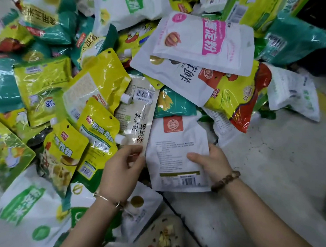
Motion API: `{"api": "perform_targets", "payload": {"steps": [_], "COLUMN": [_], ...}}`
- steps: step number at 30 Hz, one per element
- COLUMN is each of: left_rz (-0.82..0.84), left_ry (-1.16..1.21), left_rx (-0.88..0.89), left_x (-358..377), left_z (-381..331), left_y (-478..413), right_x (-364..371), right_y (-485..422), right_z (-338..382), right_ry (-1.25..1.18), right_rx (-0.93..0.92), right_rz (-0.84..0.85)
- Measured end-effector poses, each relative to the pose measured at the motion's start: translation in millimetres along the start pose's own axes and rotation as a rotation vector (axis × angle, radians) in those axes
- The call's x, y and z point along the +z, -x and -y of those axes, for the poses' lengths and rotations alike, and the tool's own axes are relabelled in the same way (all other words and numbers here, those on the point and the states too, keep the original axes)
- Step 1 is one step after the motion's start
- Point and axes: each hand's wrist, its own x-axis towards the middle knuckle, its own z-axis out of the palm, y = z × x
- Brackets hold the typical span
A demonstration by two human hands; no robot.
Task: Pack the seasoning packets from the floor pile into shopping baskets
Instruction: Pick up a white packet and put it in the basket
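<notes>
Both forearms reach forward from the bottom edge, hands low over the near edge of the pile (104, 73), apart from each other. Left hand (123, 166): back up, fingers curled, pinching the near end of a cream pouch (137, 113). Thin metal bangle (105, 197) on that wrist. Right hand (212, 161): thumb laid flat across the face of a white packet (176, 152), fingers under its right edge; brown bead bracelet (225, 181) on the wrist. White packet is a flat, matte rectangle lying printed-back up; long axis runs near to far, red square logo at the far end, barcode at the near end. Cream pouch is slim and slightly glossy; long axis leans away and a little right, barcode label at the far end. The two lie side by side, edges touching. Around them are crinkled glossy yellow pouches (98, 126) with white spout caps, teal bags and soft white bags, heaped and overlapping. Bare grey concrete floor (272, 165) lies to the right.
</notes>
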Motion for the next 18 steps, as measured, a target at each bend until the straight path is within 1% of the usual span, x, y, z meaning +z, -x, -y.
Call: {"api": "perform_targets", "payload": {"steps": [3,6,9,11,12,14,17,18], "left_rz": [0.141,0.323,0.385,0.327,0.276,0.163,-0.015,-0.066], "left_ry": [0.203,0.496,0.836,0.964,0.977,0.912,0.741,0.709], "left_rx": [-0.15,-0.363,-0.531,-0.563,-0.544,-0.457,-0.329,-0.295], "left_x": [10,19,25,26,24,17,-1,-7], "left_z": [1,-10,-25,-29,-29,-27,-19,-16], "left_y": [6,11,17,21,23,24,23,23], "right_x": [-33,-44,-32,-17,-9,4,22,29], "right_y": [10,17,23,27,29,31,27,24], "right_z": [0,-3,-6,-5,-4,4,19,24], "right_ry": [-0.139,-0.187,-0.196,-0.178,-0.165,-0.133,-0.056,-0.045], "right_rx": [0.01,0.002,-0.022,-0.051,-0.062,-0.07,-0.081,-0.085], "right_rz": [0.025,0.087,0.196,0.204,0.186,0.175,0.236,0.212]}}
